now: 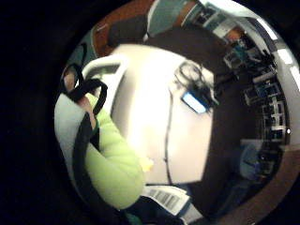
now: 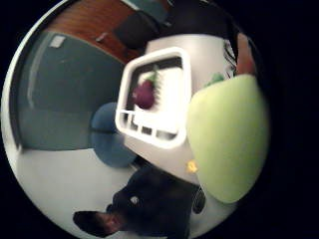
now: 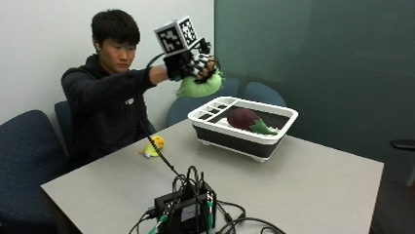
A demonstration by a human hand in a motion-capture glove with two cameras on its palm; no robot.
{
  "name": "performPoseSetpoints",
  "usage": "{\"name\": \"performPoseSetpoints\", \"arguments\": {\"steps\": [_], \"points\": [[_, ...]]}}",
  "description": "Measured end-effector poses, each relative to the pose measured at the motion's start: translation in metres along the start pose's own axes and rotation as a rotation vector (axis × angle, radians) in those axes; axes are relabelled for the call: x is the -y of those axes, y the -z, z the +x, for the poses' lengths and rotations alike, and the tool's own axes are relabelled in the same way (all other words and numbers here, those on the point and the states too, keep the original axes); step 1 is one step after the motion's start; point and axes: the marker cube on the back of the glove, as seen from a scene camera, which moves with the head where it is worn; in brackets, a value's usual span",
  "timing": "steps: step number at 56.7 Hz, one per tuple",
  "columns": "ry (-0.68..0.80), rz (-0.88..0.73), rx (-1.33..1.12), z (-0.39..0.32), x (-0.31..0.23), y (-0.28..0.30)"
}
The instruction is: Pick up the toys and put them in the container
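My gloved right hand (image 3: 195,66) is raised high above the table and grips a light green plush toy (image 3: 201,87), which hangs beneath the palm. It is up and to the near-left of the white container (image 3: 275,137). The green toy (image 2: 227,134) fills much of the thumb side palm view, and the green toy (image 1: 115,161) shows again beside the straps in the little finger side view. A purple eggplant toy (image 3: 243,117) with a green stem lies inside the container (image 2: 177,59); the eggplant toy (image 2: 144,93) shows there too. A small yellow toy (image 3: 154,145) lies on the table near the person.
A black device with tangled cables (image 3: 188,207) sits at the table's front edge. Blue chairs (image 3: 259,93) stand behind the container and another blue chair (image 3: 26,156) at the left. The table (image 3: 311,185) spreads white to the right of the container.
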Motion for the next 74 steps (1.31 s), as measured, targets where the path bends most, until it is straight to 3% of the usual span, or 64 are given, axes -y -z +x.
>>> {"name": "performPoseSetpoints", "arguments": {"steps": [7,12,17,24,34,42,49,55,74], "points": [[0.047,0.067,0.150,-0.037,0.027,-0.042],[-0.004,-0.080,0.178,-0.031,0.050,-0.075],[0.060,-0.154,0.130,-0.048,0.034,-0.097],[0.148,-0.197,0.104,-0.020,0.014,-0.073],[0.258,-0.486,0.050,0.048,-0.046,-0.039],[0.298,-0.691,-0.069,0.087,-0.117,-0.047],[0.352,-0.714,-0.261,0.102,-0.171,-0.084],[0.377,-0.719,-0.285,0.110,-0.195,-0.117],[0.521,-0.652,-0.209,0.111,-0.210,-0.179]]}}
